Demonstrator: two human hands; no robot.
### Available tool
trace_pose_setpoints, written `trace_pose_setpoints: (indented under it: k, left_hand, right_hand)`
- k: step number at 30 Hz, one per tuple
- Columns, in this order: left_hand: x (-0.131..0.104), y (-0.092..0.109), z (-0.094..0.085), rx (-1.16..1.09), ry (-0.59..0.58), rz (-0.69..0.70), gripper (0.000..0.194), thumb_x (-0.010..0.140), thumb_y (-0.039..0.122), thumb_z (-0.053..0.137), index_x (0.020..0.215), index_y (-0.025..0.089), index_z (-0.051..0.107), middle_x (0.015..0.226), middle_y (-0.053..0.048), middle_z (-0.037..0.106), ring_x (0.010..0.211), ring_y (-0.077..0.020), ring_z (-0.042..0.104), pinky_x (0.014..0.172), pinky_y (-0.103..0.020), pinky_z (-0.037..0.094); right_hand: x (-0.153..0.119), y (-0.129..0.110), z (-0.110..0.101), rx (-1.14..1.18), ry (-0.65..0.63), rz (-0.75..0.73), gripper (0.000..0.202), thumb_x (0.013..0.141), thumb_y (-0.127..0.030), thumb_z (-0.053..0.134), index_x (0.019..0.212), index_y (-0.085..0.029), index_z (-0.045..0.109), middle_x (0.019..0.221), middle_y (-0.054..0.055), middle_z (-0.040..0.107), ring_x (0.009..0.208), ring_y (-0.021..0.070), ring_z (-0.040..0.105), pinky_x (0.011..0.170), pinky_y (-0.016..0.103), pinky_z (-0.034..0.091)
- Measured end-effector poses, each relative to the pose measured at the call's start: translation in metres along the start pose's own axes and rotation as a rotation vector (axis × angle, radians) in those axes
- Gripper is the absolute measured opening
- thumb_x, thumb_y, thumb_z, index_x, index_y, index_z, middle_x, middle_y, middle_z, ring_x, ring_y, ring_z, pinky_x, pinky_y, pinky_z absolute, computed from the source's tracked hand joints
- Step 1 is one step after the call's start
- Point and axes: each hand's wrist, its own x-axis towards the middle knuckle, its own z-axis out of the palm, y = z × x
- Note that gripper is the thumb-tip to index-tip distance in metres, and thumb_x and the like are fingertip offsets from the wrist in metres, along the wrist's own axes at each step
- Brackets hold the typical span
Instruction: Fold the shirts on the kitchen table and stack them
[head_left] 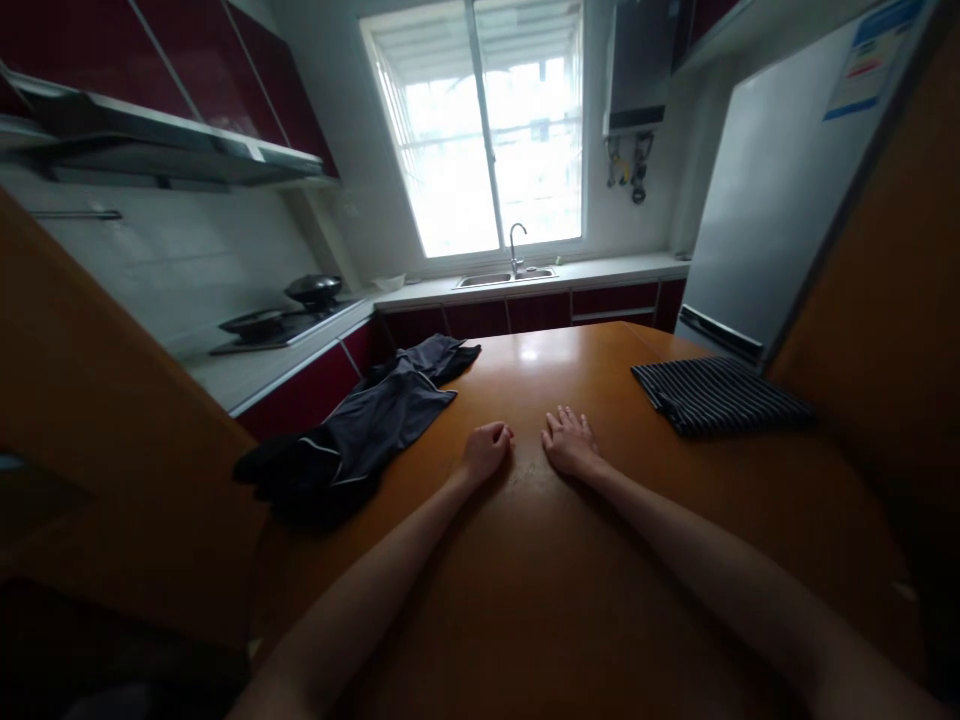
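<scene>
Both of my hands rest on a brown wooden table (540, 580). My left hand (487, 450) lies on its side with the fingers curled in, and no object shows in it. Beside it, my right hand (570, 442) is palm down with its fingers stretched out and holds nothing. To the left of my left hand a dark grey and black garment (397, 405) with white piping lies loosely spread along the table's edge. A black garment with white stripes (727, 395), folded flat, sits to the right of my right hand; neither hand touches the clothes.
Beyond the table runs a white counter (615, 268) with a sink (487, 280) and tap under a window (495, 130). At the left are a stove with a pan (255, 323) and a wok (313, 290), below a range hood (172, 160). A grey fridge (772, 190) stands right.
</scene>
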Motion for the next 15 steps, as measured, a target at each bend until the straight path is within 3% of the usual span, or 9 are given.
trace_pose_setpoints:
  k: [3, 7, 11, 15]
  left_hand:
    - [0.001, -0.004, 0.005, 0.061, 0.005, 0.049, 0.018, 0.089, 0.024, 0.058, 0.091, 0.02, 0.076, 0.094, -0.008, 0.075, 0.09, -0.0199, 0.068, 0.084, -0.027, 0.049]
    - [0.0, -0.012, 0.01, 0.138, -0.039, 0.135, 0.025, 0.09, 0.021, 0.059, 0.11, 0.02, 0.075, 0.119, -0.009, 0.072, 0.115, -0.0213, 0.064, 0.105, -0.032, 0.044]
    - [-0.005, -0.016, 0.013, 0.298, -0.124, 0.298, 0.031, 0.092, 0.022, 0.057, 0.118, 0.019, 0.072, 0.135, -0.009, 0.065, 0.128, -0.0226, 0.058, 0.113, -0.037, 0.042]
    - [-0.007, -0.016, 0.01, 0.391, -0.171, 0.346, 0.035, 0.093, 0.023, 0.056, 0.124, 0.016, 0.07, 0.14, -0.011, 0.062, 0.134, -0.0232, 0.054, 0.116, -0.037, 0.04]
  right_hand:
    - [0.006, 0.001, 0.006, -0.002, -0.01, -0.038, 0.056, 0.099, -0.038, 0.039, 0.148, -0.013, 0.048, 0.161, 0.018, 0.033, 0.151, 0.0309, 0.025, 0.12, 0.052, 0.015]
    - [0.008, 0.009, 0.01, -0.036, -0.02, -0.071, 0.055, 0.099, -0.039, 0.038, 0.146, -0.015, 0.05, 0.16, 0.017, 0.036, 0.149, 0.0312, 0.028, 0.12, 0.053, 0.019]
    - [0.006, 0.014, 0.013, -0.074, -0.013, -0.095, 0.054, 0.1, -0.039, 0.036, 0.145, -0.013, 0.051, 0.159, 0.018, 0.038, 0.148, 0.0322, 0.031, 0.119, 0.054, 0.022]
    - [0.006, 0.015, 0.013, -0.082, 0.005, -0.108, 0.053, 0.1, -0.038, 0.037, 0.144, -0.012, 0.052, 0.158, 0.018, 0.04, 0.147, 0.0328, 0.032, 0.118, 0.055, 0.024]
